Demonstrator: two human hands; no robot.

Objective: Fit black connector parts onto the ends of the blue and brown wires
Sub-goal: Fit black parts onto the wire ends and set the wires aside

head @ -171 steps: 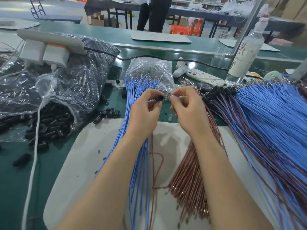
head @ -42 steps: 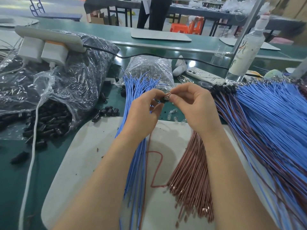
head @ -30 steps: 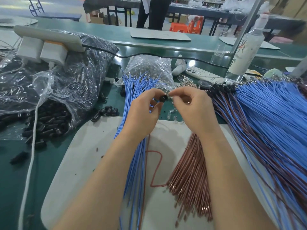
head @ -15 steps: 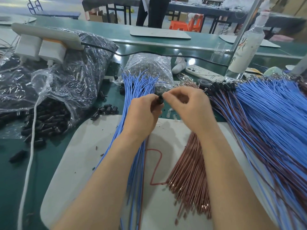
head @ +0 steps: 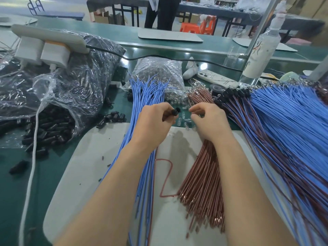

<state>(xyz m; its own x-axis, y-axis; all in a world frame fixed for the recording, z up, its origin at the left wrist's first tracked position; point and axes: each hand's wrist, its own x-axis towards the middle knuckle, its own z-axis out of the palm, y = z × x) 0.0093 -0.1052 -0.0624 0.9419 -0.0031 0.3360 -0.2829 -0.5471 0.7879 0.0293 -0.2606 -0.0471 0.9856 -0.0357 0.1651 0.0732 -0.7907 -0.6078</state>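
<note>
One black connector [head: 173, 112]: a short dark barrel with a wider rim, pinched between the thumb and fingers of the left hand [head: 152, 121]. Right hand [head: 208, 121] is just beside it, fingers [head: 194, 109] curled together; whether they hold a wire end, cannot tell. Blue wires [head: 147, 96] run beyond the left fingers, brown wires [head: 198, 174] beneath the right. Handling: hold the connector steady, align the terminal straight, press until seated.

A mat [head: 85, 166] lies before me on the table [head: 10, 201]. On it, one wire bundle [head: 145, 96] runs under my left hand [head: 152, 125], which holds a connector [head: 173, 112]; a second bundle [head: 200, 176] runs under my right hand [head: 207, 121]. A wire heap [head: 287, 132] lies to their right, a big bag [head: 76, 86] to their left, and a small bag [head: 158, 71], phone [head: 216, 78] and bottle [head: 260, 50] behind.
</note>
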